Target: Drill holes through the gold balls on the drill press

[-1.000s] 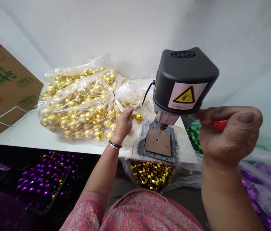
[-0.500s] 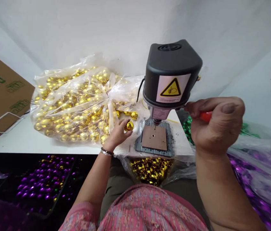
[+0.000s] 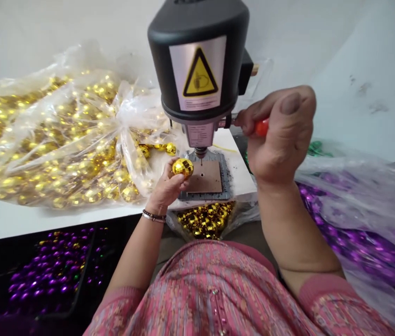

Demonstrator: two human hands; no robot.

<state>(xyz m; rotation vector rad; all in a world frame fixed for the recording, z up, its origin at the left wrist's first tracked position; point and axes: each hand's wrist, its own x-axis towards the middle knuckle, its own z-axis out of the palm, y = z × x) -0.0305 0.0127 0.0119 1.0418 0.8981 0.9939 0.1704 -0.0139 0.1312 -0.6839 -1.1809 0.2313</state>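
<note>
Gold ball (image 3: 183,166) pinched in left hand (image 3: 167,187), top uncovered.
Right hand (image 3: 278,137) clenched round red handle (image 3: 262,127), presumably for leverage.

Your white, flat tabletop (image 3: 43,218) bears, on your left, a big gathered bag of clear plastic (image 3: 125,114) filled with shiny gold faceted balls (image 3: 94,164). Toward its right end you have the flat grey base (image 3: 224,169) of the black drill press (image 3: 199,70), dark crumbs (image 3: 230,178) scattered beside it and a thin yellow strip (image 3: 224,149) behind.
</note>
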